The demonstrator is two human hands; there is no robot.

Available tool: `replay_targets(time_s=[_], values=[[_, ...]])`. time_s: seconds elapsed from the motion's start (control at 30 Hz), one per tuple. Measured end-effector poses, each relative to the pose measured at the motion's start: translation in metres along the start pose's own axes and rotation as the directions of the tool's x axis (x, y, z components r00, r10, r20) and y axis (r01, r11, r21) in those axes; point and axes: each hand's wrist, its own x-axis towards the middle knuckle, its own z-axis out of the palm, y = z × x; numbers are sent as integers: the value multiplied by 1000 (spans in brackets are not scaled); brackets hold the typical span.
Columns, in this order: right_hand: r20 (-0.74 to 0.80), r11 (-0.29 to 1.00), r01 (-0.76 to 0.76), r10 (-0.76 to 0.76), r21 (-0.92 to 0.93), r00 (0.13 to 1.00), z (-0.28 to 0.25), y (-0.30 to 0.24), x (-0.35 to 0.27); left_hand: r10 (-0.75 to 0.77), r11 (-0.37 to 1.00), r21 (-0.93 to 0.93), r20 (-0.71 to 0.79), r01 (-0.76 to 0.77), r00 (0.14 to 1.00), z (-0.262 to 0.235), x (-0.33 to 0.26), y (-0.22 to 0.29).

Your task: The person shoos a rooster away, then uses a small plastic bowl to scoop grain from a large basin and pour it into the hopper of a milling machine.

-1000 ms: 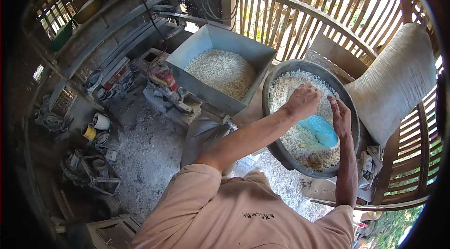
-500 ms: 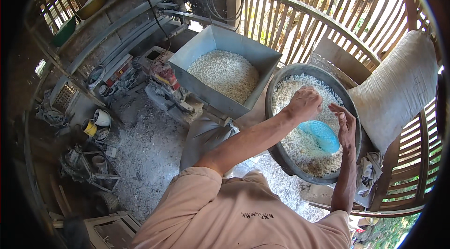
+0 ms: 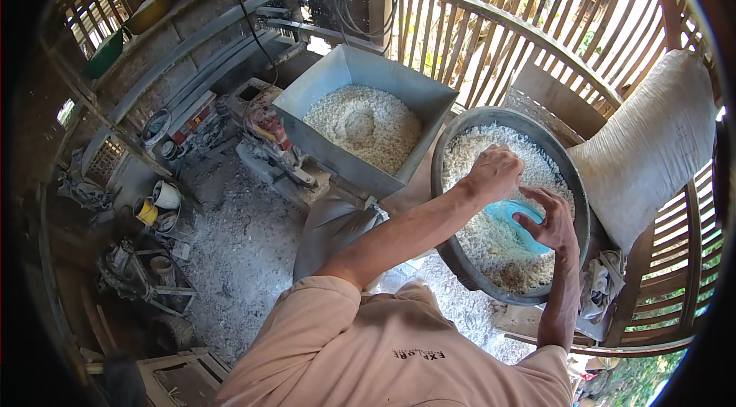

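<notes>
A wide dark round tub [image 3: 458,254] holds a heap of coarse white grain [image 3: 479,150]. On that grain lies a translucent blue plastic bowl [image 3: 510,211], partly hidden by my hands. My left hand [image 3: 497,169] is closed in a fist over the tub, just above the bowl; whatever is inside the fingers is hidden. Over the bowl's right side hovers my right hand [image 3: 553,223], its fingers spread and curved, thumb apart, nothing seen in it. Left of the tub, a square metal hopper [image 3: 318,129] contains similar white grain [image 3: 368,131] with a hollow in its middle.
A full white sack [image 3: 652,142] leans against the slatted wall right of the tub. Beneath the hopper's left side is a dusty red machine [image 3: 264,119]. A grey bag [image 3: 333,231] hangs below the hopper. Buckets [image 3: 166,194] stand at the left on the powdery floor.
My right hand has shifted left over the blue bowl and its fingers have spread. The left fist has barely moved. In the hopper, the grain has sunk into a hollow.
</notes>
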Motion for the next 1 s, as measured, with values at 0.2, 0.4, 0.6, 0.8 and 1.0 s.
replay_targets(time_s=[0.2, 0.4, 0.6, 0.8, 1.0], values=[[11, 993, -59, 61, -101, 998, 8, 7, 1, 27, 993, -112, -139, -42, 990, -12, -2, 5], [-48, 991, -106, 102, -85, 994, 8, 6, -2, 70, 916, -277, -603, -291, 795, -78, -84, 47], [-43, 987, -117, 113, -107, 993, 9, 7, -1, -508, 862, -415, -705, 292, 495, -67, -220, 2], [-48, 984, -140, 135, -109, 990, 11, 4, 1, -601, 716, -312, -731, 625, 324, -74, -242, -83], [-46, 982, -140, 135, -124, 990, 12, 8, 0, -596, 681, -43, -613, 731, 519, -102, -230, -101]])
